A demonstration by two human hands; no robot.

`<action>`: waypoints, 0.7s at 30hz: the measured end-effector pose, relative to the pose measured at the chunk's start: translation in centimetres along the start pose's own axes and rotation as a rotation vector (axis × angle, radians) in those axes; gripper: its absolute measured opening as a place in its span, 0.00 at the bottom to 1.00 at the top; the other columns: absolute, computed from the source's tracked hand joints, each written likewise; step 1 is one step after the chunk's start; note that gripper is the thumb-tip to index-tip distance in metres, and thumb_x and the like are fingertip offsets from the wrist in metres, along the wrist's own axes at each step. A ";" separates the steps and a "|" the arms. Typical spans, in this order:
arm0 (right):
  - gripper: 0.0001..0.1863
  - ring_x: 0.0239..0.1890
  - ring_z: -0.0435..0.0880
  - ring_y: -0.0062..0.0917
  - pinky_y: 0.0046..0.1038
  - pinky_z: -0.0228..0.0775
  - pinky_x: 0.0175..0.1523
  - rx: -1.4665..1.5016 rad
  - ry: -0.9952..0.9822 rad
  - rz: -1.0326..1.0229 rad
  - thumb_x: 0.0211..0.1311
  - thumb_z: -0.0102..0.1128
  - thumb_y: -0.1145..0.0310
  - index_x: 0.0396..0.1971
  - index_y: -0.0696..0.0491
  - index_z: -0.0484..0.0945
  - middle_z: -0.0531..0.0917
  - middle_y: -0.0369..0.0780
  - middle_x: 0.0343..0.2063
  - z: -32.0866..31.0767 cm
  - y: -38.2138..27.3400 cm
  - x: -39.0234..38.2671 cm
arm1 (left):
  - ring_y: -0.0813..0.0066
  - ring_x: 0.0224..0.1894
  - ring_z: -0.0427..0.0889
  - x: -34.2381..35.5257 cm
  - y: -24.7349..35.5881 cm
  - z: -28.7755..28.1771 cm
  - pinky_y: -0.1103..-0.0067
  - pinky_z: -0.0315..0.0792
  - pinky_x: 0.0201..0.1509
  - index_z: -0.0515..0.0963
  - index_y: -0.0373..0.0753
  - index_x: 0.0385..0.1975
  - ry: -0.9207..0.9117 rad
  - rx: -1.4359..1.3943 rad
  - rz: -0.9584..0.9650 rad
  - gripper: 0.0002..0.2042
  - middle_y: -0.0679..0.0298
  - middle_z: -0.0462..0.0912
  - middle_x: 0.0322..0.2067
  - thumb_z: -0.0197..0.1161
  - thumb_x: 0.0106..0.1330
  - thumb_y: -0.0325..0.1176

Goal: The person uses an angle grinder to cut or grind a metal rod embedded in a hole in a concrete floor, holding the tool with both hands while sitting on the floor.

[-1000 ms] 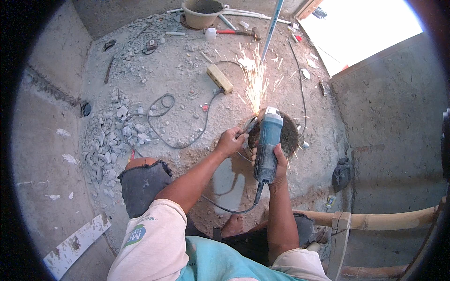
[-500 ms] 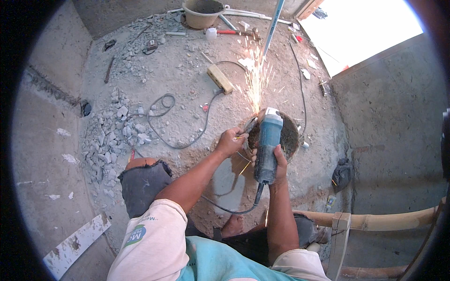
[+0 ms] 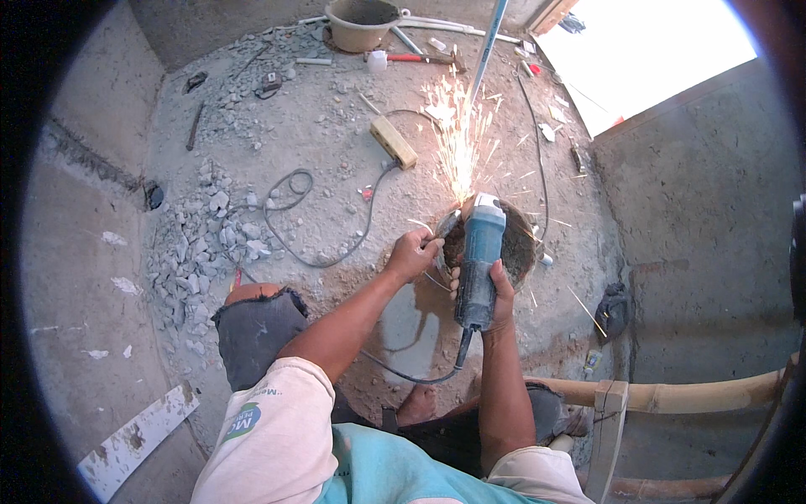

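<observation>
Right hand (image 3: 495, 290) wrapped tight round blue grinder (image 3: 478, 256), low middle of floor, over dark round hole (image 3: 516, 244). Left hand (image 3: 411, 254) pinches small metal piece (image 3: 445, 227) at grinder's front. Sparks (image 3: 462, 134) fly up (bright, hide cutting spot). Grey cord (image 3: 294, 218) loops nearby, rubble pile (image 3: 197, 252) left, bucket (image 3: 363, 21) far top. Cutting disc hidden under grinder body.

Round green-and-blue logo patch (image 3: 242, 420) on the white left sleeve (image 3: 277, 437).
</observation>
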State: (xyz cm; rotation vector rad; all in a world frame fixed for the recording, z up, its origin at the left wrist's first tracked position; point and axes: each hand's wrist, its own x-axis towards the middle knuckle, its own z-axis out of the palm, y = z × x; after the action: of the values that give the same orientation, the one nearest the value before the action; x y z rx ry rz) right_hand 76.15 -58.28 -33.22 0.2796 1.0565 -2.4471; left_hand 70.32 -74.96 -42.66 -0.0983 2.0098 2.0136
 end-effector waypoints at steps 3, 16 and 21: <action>0.39 0.30 0.84 0.33 0.31 0.81 0.34 -0.037 0.053 -0.021 0.58 0.54 0.42 0.52 0.66 0.65 0.80 0.49 0.33 0.4 0.2 0.0 | 0.80 0.24 0.79 0.2 -0.2 -0.2 0.80 0.73 0.27 0.78 0.33 0.36 -0.009 0.041 0.019 0.11 0.63 0.82 0.26 0.61 0.63 0.36; 0.36 0.29 0.84 0.32 0.30 0.81 0.34 -0.034 0.072 -0.082 0.62 0.49 0.43 0.50 0.66 0.67 0.80 0.48 0.33 -0.2 -1.1 -0.1 | 0.81 0.23 0.79 -0.8 2.9 -0.7 0.83 0.71 0.20 0.77 0.33 0.37 -0.070 -0.072 -0.030 0.11 0.64 0.80 0.25 0.62 0.63 0.35; 0.37 0.31 0.84 0.33 0.32 0.81 0.35 0.035 0.001 -0.148 0.63 0.49 0.43 0.52 0.66 0.64 0.79 0.49 0.35 0.5 -1.8 -0.2 | 0.80 0.26 0.80 -0.9 4.4 -1.3 0.84 0.73 0.24 0.75 0.31 0.40 -0.064 -0.200 -0.015 0.14 0.64 0.81 0.27 0.64 0.61 0.35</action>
State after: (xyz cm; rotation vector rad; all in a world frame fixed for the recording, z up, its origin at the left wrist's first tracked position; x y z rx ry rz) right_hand 75.51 -57.52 -31.68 0.2205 1.0705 -2.5985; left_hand 69.90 -76.32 -38.23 -0.0893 1.7604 2.1754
